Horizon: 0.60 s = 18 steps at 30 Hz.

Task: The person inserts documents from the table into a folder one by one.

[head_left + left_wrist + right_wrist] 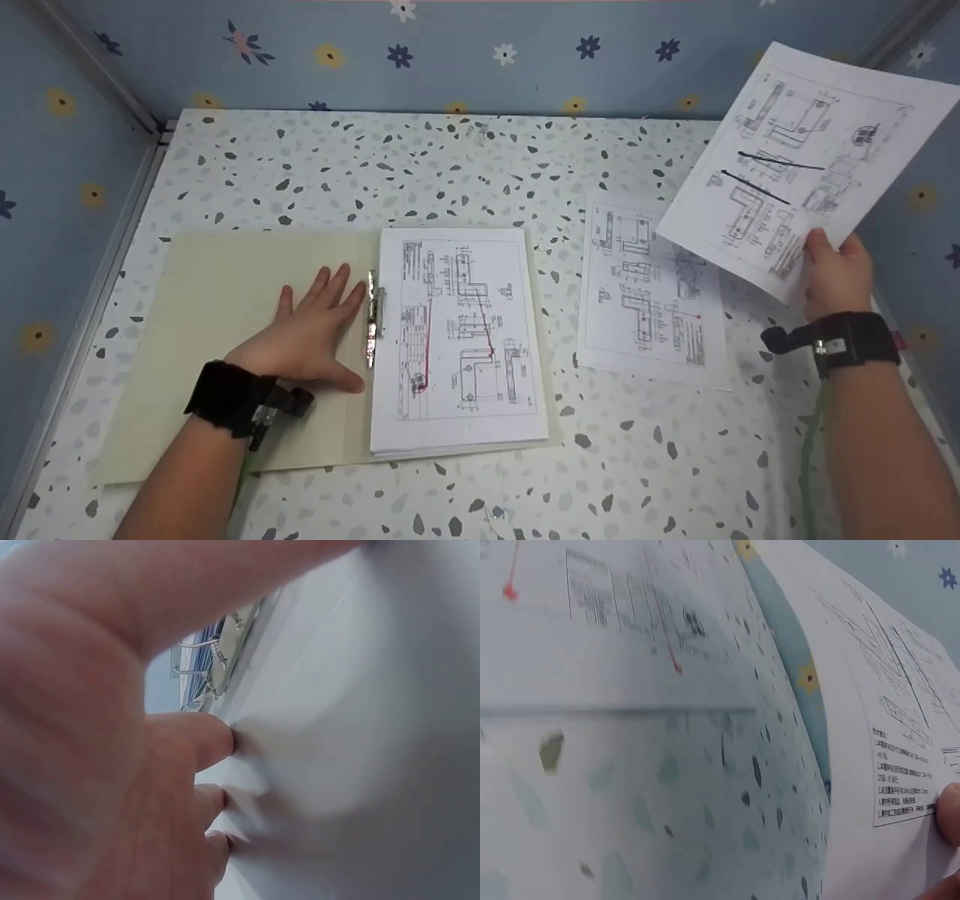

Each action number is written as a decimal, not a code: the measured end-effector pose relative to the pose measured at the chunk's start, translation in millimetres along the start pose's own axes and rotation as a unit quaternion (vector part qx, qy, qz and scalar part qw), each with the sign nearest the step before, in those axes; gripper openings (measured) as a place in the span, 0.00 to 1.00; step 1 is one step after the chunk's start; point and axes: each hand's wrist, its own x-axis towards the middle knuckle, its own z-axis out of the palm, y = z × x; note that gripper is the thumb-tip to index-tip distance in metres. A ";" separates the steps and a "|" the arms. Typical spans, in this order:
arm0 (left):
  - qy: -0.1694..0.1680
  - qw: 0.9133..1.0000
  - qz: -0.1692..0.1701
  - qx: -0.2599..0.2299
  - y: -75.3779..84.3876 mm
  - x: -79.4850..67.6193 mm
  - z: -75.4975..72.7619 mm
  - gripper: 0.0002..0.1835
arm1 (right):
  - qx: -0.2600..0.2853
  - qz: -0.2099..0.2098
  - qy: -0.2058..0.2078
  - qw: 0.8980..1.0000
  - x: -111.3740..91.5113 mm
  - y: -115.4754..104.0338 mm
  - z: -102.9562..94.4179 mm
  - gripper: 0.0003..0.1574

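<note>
A cream ring binder (pixel 217 300) lies opened flat on the table, its metal ring clip (pixel 372 319) along the spine. Spread fingers of my left hand (pixel 304 341) rest on the bare left cover; in the left wrist view the fingertips (pixel 225 739) touch it and the metal rings (pixel 214 664) stand beyond. On the binder's right side sits a stack of drawing sheets (pixel 457 337), the top one marked with red lines. My right hand (pixel 840 274) pinches the lower corner of a raised drawing sheet (pixel 810 165) bearing two black strokes. Below it another drawing sheet (pixel 645 352) lies on the table.
The speckled table (pixel 420 172) meets a blue flowered wall (pixel 450 75) at the back, with side panels left and right. The raised sheet overlaps the lying sheet's upper right corner in the head view.
</note>
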 end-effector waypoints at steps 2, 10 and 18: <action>0.000 1.000 0.001 0.001 -0.3 0.3 0.5 0.75 | 0.014 -0.005 -0.022 1.000 -6.0 2.4 13.1 0.30; -0.002 1.000 0.000 0.005 -2.0 1.1 1.3 0.76 | 0.012 0.020 -0.162 0.987 -34.3 15.5 55.9 0.32; -0.003 1.000 -0.001 -0.001 -1.4 1.0 1.0 0.76 | -0.002 0.062 -0.282 0.957 -74.1 27.8 95.8 0.34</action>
